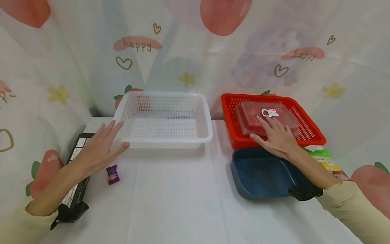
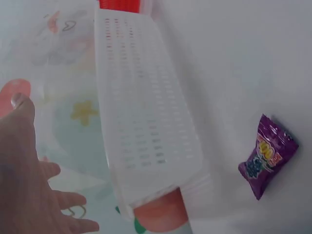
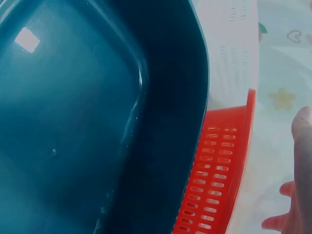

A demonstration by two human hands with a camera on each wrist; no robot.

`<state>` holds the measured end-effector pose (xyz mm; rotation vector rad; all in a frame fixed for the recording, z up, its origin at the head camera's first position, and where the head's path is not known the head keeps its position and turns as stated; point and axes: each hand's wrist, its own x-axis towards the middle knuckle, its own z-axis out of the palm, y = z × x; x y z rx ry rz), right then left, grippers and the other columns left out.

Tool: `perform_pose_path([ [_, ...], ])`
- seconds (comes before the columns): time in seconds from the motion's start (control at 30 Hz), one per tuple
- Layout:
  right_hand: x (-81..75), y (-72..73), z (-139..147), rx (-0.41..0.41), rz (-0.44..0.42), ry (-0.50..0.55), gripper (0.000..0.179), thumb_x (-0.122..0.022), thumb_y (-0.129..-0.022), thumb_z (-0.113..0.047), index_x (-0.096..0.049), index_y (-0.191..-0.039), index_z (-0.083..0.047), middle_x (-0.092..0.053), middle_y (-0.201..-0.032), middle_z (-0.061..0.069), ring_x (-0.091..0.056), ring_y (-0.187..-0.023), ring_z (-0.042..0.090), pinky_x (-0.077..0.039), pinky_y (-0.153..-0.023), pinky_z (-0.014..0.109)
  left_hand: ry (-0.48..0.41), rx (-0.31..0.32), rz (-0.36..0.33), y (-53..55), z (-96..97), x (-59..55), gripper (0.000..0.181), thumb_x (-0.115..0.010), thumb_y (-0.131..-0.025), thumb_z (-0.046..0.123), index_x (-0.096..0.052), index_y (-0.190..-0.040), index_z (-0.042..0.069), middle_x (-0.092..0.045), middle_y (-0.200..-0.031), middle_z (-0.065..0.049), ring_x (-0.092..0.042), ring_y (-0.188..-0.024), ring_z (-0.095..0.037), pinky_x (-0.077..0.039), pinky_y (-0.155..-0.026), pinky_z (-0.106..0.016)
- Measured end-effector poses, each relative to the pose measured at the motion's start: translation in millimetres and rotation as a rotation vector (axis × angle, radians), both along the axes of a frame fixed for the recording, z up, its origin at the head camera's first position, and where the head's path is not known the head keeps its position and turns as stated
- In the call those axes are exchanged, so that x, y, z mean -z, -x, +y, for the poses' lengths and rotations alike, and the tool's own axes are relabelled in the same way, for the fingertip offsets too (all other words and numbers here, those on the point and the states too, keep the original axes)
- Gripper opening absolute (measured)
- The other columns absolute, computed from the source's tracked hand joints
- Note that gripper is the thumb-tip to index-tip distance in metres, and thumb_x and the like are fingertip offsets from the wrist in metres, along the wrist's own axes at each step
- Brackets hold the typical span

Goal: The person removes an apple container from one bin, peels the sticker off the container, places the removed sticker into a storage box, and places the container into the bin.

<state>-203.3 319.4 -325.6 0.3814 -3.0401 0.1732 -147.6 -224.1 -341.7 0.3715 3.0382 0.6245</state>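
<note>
My left hand (image 1: 102, 149) has its fingers spread just off the left end of a white perforated basket (image 1: 166, 139), and nothing is in it. Close below that hand lies a small purple candy packet (image 1: 112, 175), larger in the left wrist view (image 2: 268, 158). Over on the right, my right hand (image 1: 278, 137) stretches its straight fingers above a red basket (image 1: 310, 134). Inside this basket sits a clear plastic box (image 1: 248, 118) with red contents and a white label; the fingertips overlap the box in the head view.
A dark blue tub (image 1: 259, 176) stands in front of the red basket, under my right forearm. Partly hidden behind that forearm is a green and yellow bag (image 1: 326, 159). A black and white box (image 1: 80, 142) lies beneath my left arm. Patterned cloth (image 1: 195, 61) rises behind the baskets.
</note>
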Motion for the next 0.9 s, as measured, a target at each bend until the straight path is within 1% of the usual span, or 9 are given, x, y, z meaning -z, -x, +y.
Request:
perform_pose_path([
  [0.17,-0.4,1.8,1.5,-0.006,0.015,0.013,0.084,-0.056,-0.088,-0.054,-0.023,-0.154,-0.016,-0.028,-0.155,0.023,-0.027,-0.137,0.047,-0.019,-0.107,0.077,-0.041,0.008,-0.019,-1.2,6.2,-4.0,0.082,-0.043,-0.095,0.06,-0.004,-0.157,0.024,-0.005,-0.164,-0.016,-0.002,-0.149,-0.047,-0.014,-0.105,-0.079],
  [0.27,-0.3,2.9,3.7,-0.008,0.019,0.025,0.084,-0.057,-0.088,-0.053,-0.024,-0.154,-0.015,-0.03,-0.154,0.024,-0.028,-0.136,0.047,-0.02,-0.107,0.076,-0.076,0.022,-0.021,-1.9,10.9,-4.8,0.082,-0.045,-0.095,0.058,-0.005,-0.157,0.023,-0.007,-0.164,-0.015,-0.004,-0.149,-0.046,-0.014,-0.106,-0.078],
  [0.5,1.7,6.9,12.3,-0.02,0.048,0.048,0.081,-0.06,-0.088,-0.05,-0.027,-0.153,-0.014,-0.033,-0.153,0.023,-0.031,-0.134,0.046,-0.024,-0.106,0.075,-0.144,0.06,-0.009,-1.8,24.7,-3.1,0.082,-0.048,-0.095,0.055,-0.007,-0.157,0.021,-0.012,-0.164,-0.013,-0.011,-0.149,-0.042,-0.015,-0.11,-0.074],
  [0.67,4.6,12.6,21.7,-0.02,0.064,0.05,0.08,-0.059,-0.088,-0.05,-0.027,-0.153,-0.014,-0.035,-0.152,0.024,-0.034,-0.132,0.047,-0.027,-0.103,0.076,-0.197,0.089,0.015,1.3,38.8,-3.6,0.081,-0.049,-0.096,0.053,-0.009,-0.157,0.02,-0.013,-0.164,-0.012,-0.015,-0.149,-0.039,-0.017,-0.113,-0.07],
  [0.73,6.0,15.6,25.6,-0.02,0.071,0.056,0.079,-0.059,-0.089,-0.049,-0.028,-0.153,-0.014,-0.037,-0.151,0.024,-0.036,-0.131,0.048,-0.028,-0.102,0.077,-0.228,0.097,0.011,2.6,45.3,-4.2,0.08,-0.049,-0.096,0.053,-0.009,-0.157,0.021,-0.013,-0.164,-0.01,-0.016,-0.15,-0.038,-0.018,-0.114,-0.069],
  [0.9,6.2,23.7,34.8,-0.014,0.083,0.07,0.076,-0.06,-0.089,-0.045,-0.031,-0.152,-0.014,-0.039,-0.149,0.025,-0.038,-0.129,0.048,-0.03,-0.101,0.076,-0.323,0.128,0.001,5.9,65.5,-4.0,0.079,-0.051,-0.096,0.052,-0.012,-0.156,0.021,-0.02,-0.162,-0.007,-0.023,-0.148,-0.034,-0.023,-0.115,-0.064],
])
